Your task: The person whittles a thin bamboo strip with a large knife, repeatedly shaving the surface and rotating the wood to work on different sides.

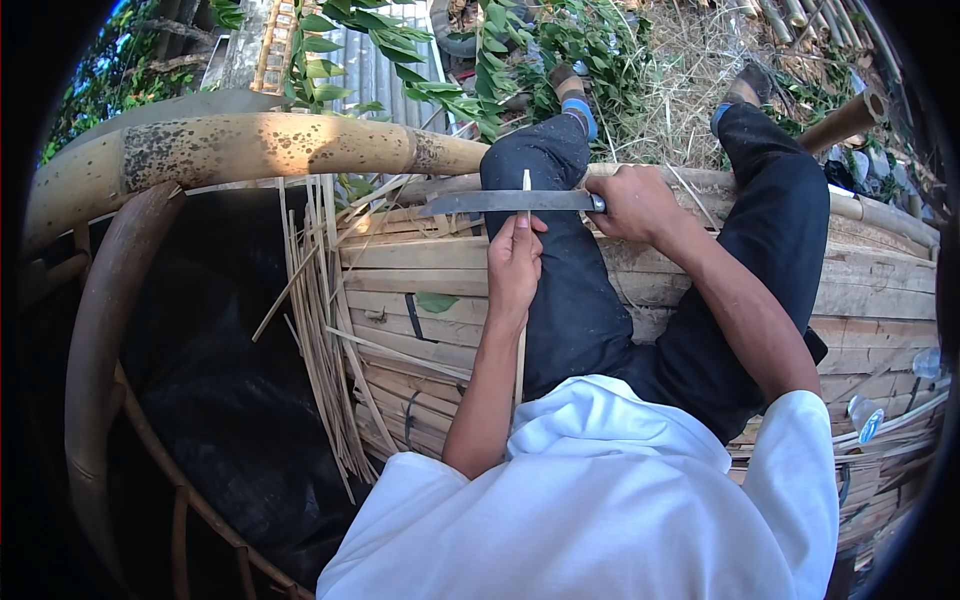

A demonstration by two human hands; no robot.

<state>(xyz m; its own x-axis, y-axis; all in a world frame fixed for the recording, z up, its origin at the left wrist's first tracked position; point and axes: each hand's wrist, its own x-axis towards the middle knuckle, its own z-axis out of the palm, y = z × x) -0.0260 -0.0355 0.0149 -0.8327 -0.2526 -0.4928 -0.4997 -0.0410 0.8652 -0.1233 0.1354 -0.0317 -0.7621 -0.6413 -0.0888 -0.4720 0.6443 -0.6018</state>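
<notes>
My right hand (632, 205) is closed round the handle of a long knife (500, 201). Its blade points left and lies across a thin bamboo strip (527, 181), over my left thigh. My left hand (515, 262) grips that strip just below the blade, thumb uppermost. The strip's pale tip sticks up beyond the knife, and its lower end runs down along my left forearm towards my shirt. Part of the knife handle is hidden inside my right fist.
I sit on a slatted bamboo bench (420, 282). A bundle of thin bamboo strips (325, 300) lies at its left, beside a thick bamboo pole (270, 145) and a dark sheet (220, 350). Plastic cups (865, 415) sit at the right. Leafy branches (400, 45) hang ahead.
</notes>
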